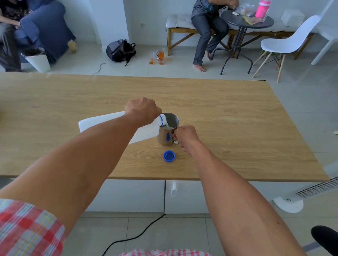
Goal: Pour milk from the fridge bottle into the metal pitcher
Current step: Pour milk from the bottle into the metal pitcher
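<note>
A white plastic milk bottle (103, 122) lies tilted almost flat over the wooden table (226, 112), its blue-ringed neck over the rim of the metal pitcher (166, 136). Milk runs from the neck into the pitcher, where white milk shows inside. My left hand (142, 110) grips the bottle near its neck from above. My right hand (184, 136) holds the pitcher's handle on its right side. The bottle's blue cap (169, 155) lies open side up on the table, just in front of the pitcher.
A white fan (322, 182) stands off the table's right edge, and a black cable (134, 237) crosses the floor below. Beyond the table sit two people, a blue sofa, a white bin (38, 59), a backpack (120, 50), drinks on the floor and a round black table.
</note>
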Tool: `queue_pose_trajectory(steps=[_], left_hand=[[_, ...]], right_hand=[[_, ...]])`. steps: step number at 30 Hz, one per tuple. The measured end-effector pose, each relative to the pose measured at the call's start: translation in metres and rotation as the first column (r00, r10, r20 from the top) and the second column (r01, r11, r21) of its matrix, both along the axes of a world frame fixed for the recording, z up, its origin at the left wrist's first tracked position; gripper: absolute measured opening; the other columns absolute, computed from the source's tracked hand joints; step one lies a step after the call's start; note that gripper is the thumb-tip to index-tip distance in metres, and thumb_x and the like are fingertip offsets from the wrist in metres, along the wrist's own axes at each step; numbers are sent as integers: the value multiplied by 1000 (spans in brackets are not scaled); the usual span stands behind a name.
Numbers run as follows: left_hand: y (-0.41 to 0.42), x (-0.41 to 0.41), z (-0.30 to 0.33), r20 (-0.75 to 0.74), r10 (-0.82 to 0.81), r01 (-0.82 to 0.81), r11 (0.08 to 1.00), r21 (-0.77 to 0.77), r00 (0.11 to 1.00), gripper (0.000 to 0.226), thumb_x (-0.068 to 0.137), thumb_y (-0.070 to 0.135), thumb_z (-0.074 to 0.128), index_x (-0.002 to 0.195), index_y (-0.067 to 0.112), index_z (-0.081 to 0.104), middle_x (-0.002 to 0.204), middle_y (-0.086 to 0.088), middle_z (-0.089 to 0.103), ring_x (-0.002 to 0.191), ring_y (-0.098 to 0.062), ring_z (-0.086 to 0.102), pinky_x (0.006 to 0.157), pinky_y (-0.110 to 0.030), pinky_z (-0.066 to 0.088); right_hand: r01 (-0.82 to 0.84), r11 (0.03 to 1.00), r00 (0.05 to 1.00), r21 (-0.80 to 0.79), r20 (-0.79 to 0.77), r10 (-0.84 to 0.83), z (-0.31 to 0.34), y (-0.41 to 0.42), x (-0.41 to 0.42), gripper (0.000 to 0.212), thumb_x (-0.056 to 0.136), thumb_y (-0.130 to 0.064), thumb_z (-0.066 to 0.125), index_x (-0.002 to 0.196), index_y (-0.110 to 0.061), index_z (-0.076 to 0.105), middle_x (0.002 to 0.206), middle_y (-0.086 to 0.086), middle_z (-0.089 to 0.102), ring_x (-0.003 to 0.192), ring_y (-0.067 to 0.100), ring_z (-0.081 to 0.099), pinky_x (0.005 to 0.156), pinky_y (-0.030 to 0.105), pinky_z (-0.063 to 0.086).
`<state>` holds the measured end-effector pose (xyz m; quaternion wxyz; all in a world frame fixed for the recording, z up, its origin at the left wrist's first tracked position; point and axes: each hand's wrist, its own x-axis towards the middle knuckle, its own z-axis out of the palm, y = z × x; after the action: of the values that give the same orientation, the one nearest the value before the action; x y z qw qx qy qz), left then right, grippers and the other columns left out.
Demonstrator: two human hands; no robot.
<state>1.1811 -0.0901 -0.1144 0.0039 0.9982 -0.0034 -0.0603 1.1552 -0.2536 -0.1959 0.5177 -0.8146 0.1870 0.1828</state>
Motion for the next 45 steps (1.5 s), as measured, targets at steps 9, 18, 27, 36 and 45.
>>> queue_pose_trajectory(steps=[9,18,27,36,45], left_hand=[[-1,1,1,-14,12,-12,1000,-13,1000,29,98,32,45,75,16,54,79,-5,57,69,-24,54,63,-34,39],[-1,2,1,-18,13,-13,1000,-13,1000,29,97,33,44,75,16,53,80,-6,58,67,-23,54,63,-33,40],[-2,2,1,-23,5,-5,1000,-6,1000,29,98,32,44,76,16,53,81,-6,58,75,-27,58,66,-34,43],[-3,2,1,-14,-2,2,1000,8,1000,30,99,33,44,80,15,56,81,-6,59,74,-26,58,66,-35,44],[-4,2,4,-24,0,0,1000,9,1000,30,99,32,44,75,16,52,79,-5,56,75,-26,57,66,-35,42]], right_hand=[[-41,999,998,27,57,40,1,-3,-2,10,101,-14,50,101,-14,59,71,-1,51,55,12,45,48,24,39],[-38,999,998,34,54,36,3,-2,-3,8,101,-12,51,101,-13,59,75,2,53,56,13,46,47,24,38],[-13,999,999,45,41,11,5,-1,-4,10,100,-9,50,99,-12,59,72,2,53,53,14,44,45,23,37],[-24,999,999,45,47,22,6,-2,-5,8,100,-12,50,99,-13,58,71,0,51,55,13,46,47,24,39],[-26,999,999,35,38,25,7,-1,-5,10,101,-9,48,99,-11,58,71,1,51,53,13,43,45,24,36]])
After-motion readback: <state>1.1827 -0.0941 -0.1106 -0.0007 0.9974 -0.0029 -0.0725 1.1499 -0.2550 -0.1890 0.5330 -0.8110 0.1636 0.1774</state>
